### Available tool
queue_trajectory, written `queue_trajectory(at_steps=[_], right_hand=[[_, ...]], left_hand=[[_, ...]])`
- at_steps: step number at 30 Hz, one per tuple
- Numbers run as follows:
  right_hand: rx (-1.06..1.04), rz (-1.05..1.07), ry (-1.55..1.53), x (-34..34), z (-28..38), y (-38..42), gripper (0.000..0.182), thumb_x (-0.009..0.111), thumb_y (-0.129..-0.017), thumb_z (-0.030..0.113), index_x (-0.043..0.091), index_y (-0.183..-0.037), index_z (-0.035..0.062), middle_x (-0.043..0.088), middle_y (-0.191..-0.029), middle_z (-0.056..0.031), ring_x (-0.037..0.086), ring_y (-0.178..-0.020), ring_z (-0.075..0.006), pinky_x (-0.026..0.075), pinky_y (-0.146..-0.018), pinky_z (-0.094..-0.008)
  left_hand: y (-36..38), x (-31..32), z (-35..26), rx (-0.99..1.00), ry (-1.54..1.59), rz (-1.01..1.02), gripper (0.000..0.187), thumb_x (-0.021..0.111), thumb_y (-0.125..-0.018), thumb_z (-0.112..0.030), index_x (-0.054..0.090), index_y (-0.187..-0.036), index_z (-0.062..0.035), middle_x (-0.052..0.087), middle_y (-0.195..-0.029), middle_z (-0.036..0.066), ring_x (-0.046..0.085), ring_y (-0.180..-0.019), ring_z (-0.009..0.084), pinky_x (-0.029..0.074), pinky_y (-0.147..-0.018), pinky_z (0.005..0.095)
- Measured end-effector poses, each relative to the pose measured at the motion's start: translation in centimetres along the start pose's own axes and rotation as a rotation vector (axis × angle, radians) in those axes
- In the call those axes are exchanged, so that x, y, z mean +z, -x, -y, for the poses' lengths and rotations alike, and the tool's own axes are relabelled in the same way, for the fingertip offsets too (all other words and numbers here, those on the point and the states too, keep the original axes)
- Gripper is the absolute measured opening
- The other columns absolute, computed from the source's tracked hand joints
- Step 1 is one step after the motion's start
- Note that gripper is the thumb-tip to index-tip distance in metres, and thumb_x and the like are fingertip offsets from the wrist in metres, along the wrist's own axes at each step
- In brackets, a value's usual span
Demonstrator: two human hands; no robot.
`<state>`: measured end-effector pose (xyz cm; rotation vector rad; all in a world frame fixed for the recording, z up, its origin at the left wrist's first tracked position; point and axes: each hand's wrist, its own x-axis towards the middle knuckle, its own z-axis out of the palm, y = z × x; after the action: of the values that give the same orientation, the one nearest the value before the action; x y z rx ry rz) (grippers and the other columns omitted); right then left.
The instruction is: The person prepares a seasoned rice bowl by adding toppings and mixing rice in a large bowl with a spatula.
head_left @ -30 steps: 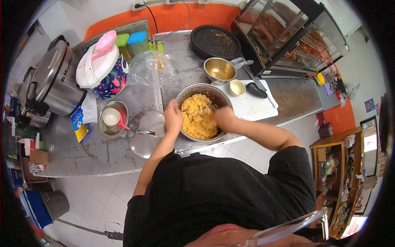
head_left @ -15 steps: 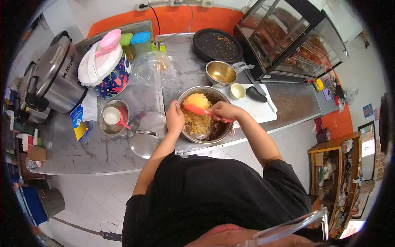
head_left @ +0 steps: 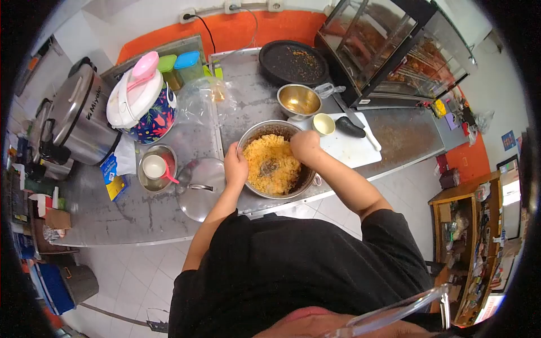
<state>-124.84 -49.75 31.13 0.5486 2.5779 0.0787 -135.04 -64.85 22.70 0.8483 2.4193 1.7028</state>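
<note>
A metal pot (head_left: 260, 190) stands near the counter's front edge, holding yellow-orange food (head_left: 269, 166) that looks like rice, with a darker patch in its middle. My left hand (head_left: 236, 165) grips the pot's left rim, thumb and fingers closed on it. Over the pot's right side, my right hand (head_left: 306, 147) is closed in a fist. The red spatula seen in it a moment earlier is now hidden behind the hand and in the food. A metal lid (head_left: 202, 205) lies left of the pot, partly behind my left forearm.
A gold-coloured bowl (head_left: 299, 100), a small cream bowl (head_left: 324, 124) and a white cutting board (head_left: 360, 152) with a black pestle (head_left: 350, 128) and a knife sit right of the pot. A stone mortar (head_left: 293, 62) is behind. Leftward stands a metal bowl (head_left: 152, 183) holding a cup.
My right hand has turned over and dropped toward the pot's right inner side; the spatula has gone from sight. The lifted yellow clump is now spread through the pot. My left hand stays on the rim.
</note>
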Motion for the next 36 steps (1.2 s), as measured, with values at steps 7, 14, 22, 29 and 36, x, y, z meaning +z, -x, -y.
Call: queue_trajectory(at_steps=[7,14,22,29,36], right_hand=[[-0.338,-0.255,-0.065,3.4,2.7,-0.7,0.016,0.049,-0.072,0.01,0.063,-0.074,0.0023,0.061,-0.075,-0.0151,0.061,-0.07,-0.0292,0.049,-0.059,-0.0365],[-0.464,0.099,0.201,2.0,-1.3,1.4,0.017,0.052,-0.074,0.02,0.064,-0.074,0.008,0.063,-0.074,-0.0079,0.062,-0.067,-0.0265,0.049,-0.055,-0.0337],[-0.195,-0.243,0.182,5.3,-0.5,-1.3,0.014,0.054,-0.07,0.014,0.065,-0.072,0.0043,0.063,-0.079,-0.0121,0.062,-0.066,-0.0218,0.049,-0.053,-0.0313],[-0.886,0.161,0.067,4.5,-0.3,-3.1,0.018,0.05,-0.072,0.011,0.062,-0.082,0.0012,0.062,-0.073,-0.0145,0.06,-0.058,-0.0258,0.047,-0.052,-0.0341],[-0.489,0.544,-1.07,1.8,-3.1,-3.3,0.028,0.042,-0.087,0.022,0.059,-0.085,-0.0003,0.045,-0.05,-0.0013,0.044,-0.036,-0.0095,0.04,-0.035,-0.0226]], left_hand=[[-0.2,-0.6,-0.9,-0.021,-0.01,0.028,0.019,0.042,-0.083,-0.01,0.052,-0.098,-0.0008,0.058,-0.085,0.02,0.055,-0.081,0.0359,0.042,-0.07,0.0391],[0.2,-0.4,-0.3,-0.04,-0.069,-0.007,0.02,0.043,-0.085,-0.012,0.052,-0.098,0.0001,0.059,-0.084,0.018,0.058,-0.079,0.0278,0.043,-0.07,0.0332],[0.6,0.3,-0.7,-0.02,-0.074,-0.165,0.021,0.044,-0.084,-0.011,0.053,-0.099,0.0013,0.059,-0.086,0.019,0.057,-0.081,0.0323,0.043,-0.071,0.0349],[0.8,0.8,0.3,-0.072,-0.052,-0.228,0.023,0.045,-0.085,-0.014,0.054,-0.098,0.0018,0.06,-0.086,0.018,0.059,-0.081,0.028,0.043,-0.072,0.0327],[3.3,-0.7,0.0,-0.176,0.013,-0.156,0.026,0.045,-0.087,-0.017,0.05,-0.104,0.0023,0.057,-0.097,0.014,0.053,-0.091,0.0188,0.039,-0.08,0.0278]])
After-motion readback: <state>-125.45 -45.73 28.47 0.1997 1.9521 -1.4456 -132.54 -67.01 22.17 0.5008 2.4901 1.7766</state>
